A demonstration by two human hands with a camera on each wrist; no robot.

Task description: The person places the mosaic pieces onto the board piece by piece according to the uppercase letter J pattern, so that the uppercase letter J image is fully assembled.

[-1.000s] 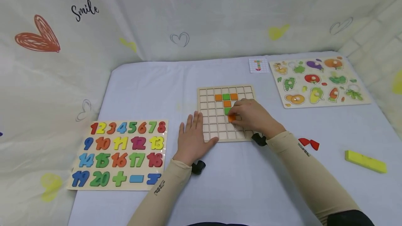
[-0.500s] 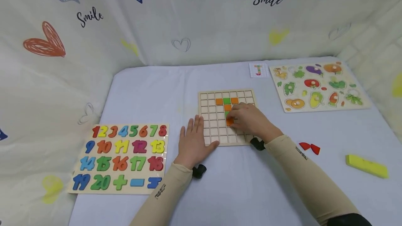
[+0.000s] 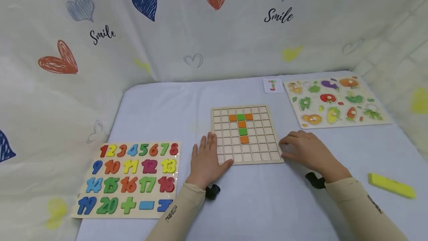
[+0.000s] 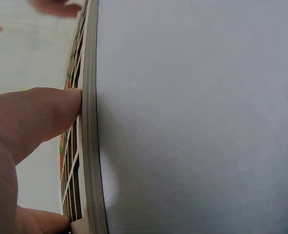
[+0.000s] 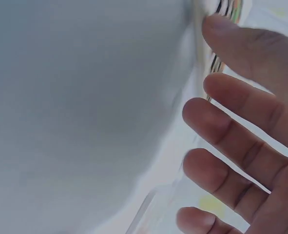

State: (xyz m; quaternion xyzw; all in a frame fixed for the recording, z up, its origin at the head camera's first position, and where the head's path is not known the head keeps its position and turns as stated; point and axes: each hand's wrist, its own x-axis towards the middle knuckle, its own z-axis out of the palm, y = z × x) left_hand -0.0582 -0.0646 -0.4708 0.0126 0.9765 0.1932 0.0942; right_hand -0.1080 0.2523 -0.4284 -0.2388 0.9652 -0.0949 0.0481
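Observation:
A wooden grid board [image 3: 264, 148] lies in the middle of the table, with orange and green square tiles set in a T shape. The lowest orange tile [image 3: 245, 139] sits flat in its cell. My left hand [image 3: 205, 161] rests spread at the board's lower left corner, its thumb on the near edge in the left wrist view. Just right of the board, my right hand [image 3: 309, 151] hovers with loosely bent fingers [image 5: 207, 168] and nothing between them. The two red pieces seen earlier are out of sight around the right hand and wrist.
A number puzzle board [image 3: 137, 192] lies at left, a vegetable puzzle board [image 3: 364, 118] at back right. Beside the latter is a small pattern card [image 3: 273, 85] showing a coloured T-like figure. A yellow block [image 3: 391, 185] lies at right.
My right hand has let go of the lowest orange tile, leaving it in the grid, and moved right off the board. My left hand has stayed at the corner. The head view has tilted up.

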